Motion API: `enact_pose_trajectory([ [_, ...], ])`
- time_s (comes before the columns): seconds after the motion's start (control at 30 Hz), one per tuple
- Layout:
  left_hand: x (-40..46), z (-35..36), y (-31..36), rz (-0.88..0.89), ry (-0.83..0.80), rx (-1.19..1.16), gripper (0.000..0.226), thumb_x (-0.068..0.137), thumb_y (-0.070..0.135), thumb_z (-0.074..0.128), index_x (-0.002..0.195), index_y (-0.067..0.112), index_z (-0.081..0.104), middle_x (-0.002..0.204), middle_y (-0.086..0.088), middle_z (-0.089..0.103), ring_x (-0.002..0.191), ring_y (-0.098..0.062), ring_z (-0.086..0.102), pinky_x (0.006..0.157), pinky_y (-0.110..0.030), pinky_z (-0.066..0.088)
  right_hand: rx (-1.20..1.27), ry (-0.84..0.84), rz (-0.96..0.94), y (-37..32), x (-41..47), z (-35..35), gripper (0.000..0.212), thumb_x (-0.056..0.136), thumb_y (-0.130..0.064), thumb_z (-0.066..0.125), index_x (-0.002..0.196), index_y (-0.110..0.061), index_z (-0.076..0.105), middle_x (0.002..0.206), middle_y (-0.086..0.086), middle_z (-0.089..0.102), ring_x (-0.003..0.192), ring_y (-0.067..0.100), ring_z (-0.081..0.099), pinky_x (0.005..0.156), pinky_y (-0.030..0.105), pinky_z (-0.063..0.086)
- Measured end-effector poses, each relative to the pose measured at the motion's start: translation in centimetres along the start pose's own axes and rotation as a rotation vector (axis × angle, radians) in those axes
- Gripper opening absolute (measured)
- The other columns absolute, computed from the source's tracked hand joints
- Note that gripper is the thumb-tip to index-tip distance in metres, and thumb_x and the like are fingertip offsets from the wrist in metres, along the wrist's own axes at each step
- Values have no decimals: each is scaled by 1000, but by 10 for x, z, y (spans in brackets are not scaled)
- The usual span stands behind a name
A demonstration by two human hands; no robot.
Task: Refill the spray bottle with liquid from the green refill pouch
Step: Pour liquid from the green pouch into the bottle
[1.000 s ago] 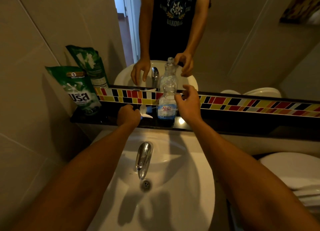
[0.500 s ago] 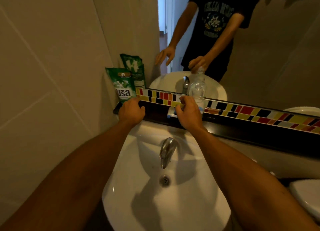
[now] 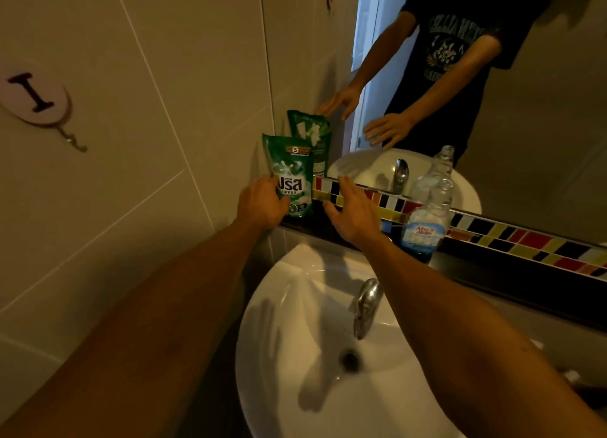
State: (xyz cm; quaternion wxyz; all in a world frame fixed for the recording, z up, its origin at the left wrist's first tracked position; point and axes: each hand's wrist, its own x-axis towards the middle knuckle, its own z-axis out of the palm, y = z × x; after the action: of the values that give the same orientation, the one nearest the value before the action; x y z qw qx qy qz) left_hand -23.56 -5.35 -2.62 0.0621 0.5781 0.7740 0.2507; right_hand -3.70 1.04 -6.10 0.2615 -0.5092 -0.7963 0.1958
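Pouch (image 3: 290, 178) stands upright on the dark ledge (image 3: 492, 273) at eleven o'clock of the sink (image 3: 295, 306), my left hand (image 3: 261, 204) curled against its lower front. My right hand (image 3: 353, 212) hovers beside it, fingers spread, empty. Bottle (image 3: 428, 221), uncapped, stands at two o'clock.

A home bathroom, this one. White ceramic basin (image 3: 295, 355) down at six o'clock with a chrome tap (image 3: 366, 306) over the drain. Big beige wall tiles (image 3: 147, 125) fill nine o'clock, a small oval wall hook (image 3: 36, 97) on them. Up at one o'clock a mirror (image 3: 542, 125), a strip of coloured mosaic tiles (image 3: 525, 240) running beneath it above a dark ledge (image 3: 492, 273).
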Motion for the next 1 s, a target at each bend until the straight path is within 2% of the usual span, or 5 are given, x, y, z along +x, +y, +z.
enact_pose_trajectory([
  [0.23, 47, 1, -12, -26, 51, -204, 46, 95, 30, 56, 140, 19, 54, 133, -8, 63, 115, -32, 62, 94, -46, 54, 171, 49, -5, -18, 45, 22, 58, 99, -34, 62, 152, -19, 42, 154, 7, 50, 138, 29, 51, 110, 53, 48],
  [0.33, 70, -2, -8, 90, 158, -50, 51, 100, 24, 52, 149, 18, 44, 149, -8, 50, 133, -32, 46, 105, -47, 44, 256, 47, 43, -23, 65, 32, 53, 101, -27, 61, 151, -16, 46, 151, 11, 54, 137, 29, 52, 111, 48, 47],
  [0.6, 120, 1, -8, 217, 184, 167, 48, 102, 20, 44, 149, 14, 43, 150, -7, 48, 139, -31, 38, 109, -47, 36, 485, -41, 224, -17, 103, 68, 39, 105, -11, 51, 144, -13, 52, 137, 11, 66, 124, 30, 63, 105, 52, 53],
  [0.83, 141, 12, -19, 229, 266, 106, 35, 102, 20, 41, 131, 15, 60, 129, -7, 62, 125, -29, 49, 101, -40, 31, 457, -92, 283, -8, 106, 99, 34, 105, -6, 51, 138, -11, 60, 133, 13, 68, 123, 30, 64, 103, 47, 55],
  [1.0, 147, 21, -23, 286, 396, 63, 19, 96, 17, 48, 104, 11, 65, 101, -8, 65, 97, -30, 57, 82, -36, 33, 436, -32, 344, -1, 110, 109, 18, 106, -11, 50, 114, -9, 67, 112, 13, 72, 104, 29, 69, 93, 50, 59],
])
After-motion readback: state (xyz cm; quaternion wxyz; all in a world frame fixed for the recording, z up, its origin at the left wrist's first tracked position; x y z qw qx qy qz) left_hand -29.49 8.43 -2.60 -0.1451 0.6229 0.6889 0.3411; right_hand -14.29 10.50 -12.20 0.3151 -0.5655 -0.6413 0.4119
